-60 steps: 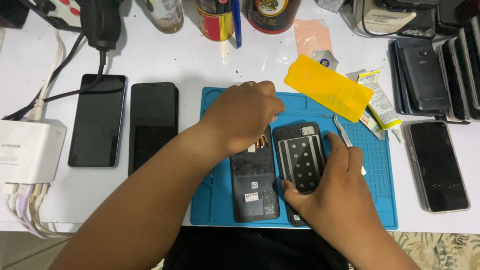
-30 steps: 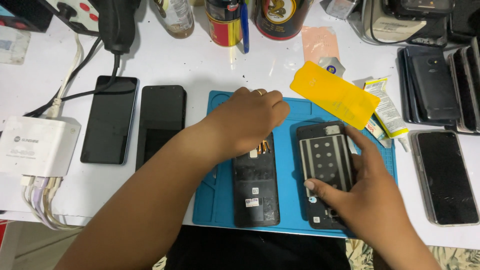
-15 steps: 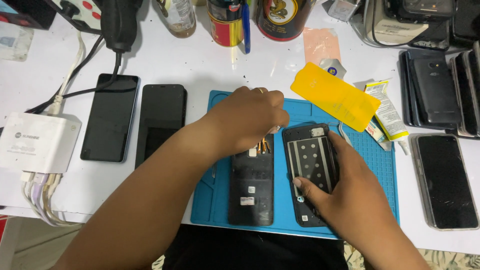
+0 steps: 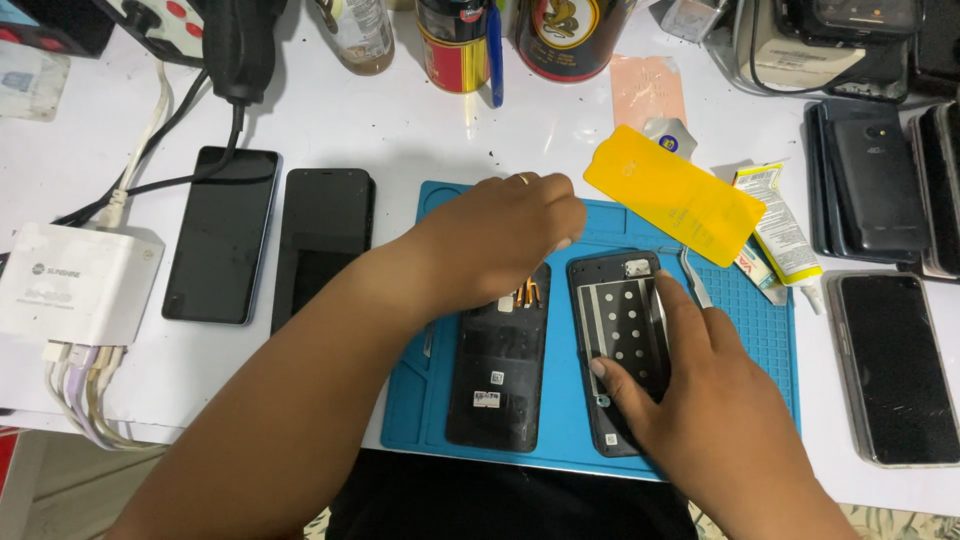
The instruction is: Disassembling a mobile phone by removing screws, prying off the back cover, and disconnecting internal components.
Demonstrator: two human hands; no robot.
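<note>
On a blue work mat (image 4: 760, 340) lies an opened dark phone (image 4: 498, 375), its insides facing up with orange flex cables near the top. My left hand (image 4: 505, 235) is cupped over its top end with the fingers bent down onto it. Just to the right lies a black phone back panel (image 4: 618, 330) with rows of round holes. My right hand (image 4: 695, 395) grips it, thumb on the left edge and fingers along the right side. Metal tweezers (image 4: 695, 278) lie on the mat beside my right fingers.
A yellow film sheet (image 4: 675, 195) overlaps the mat's top right corner, with a glue tube (image 4: 782, 232) beside it. Two dark phones (image 4: 222, 235) lie left of the mat, by a white charger block (image 4: 80, 283) with cables. More phones (image 4: 895, 365) sit at the right. Cans and a bottle stand at the back.
My right hand has turned the back panel from a tilt to straight, close beside the opened phone. My left hand has stayed on the phone's top end.
</note>
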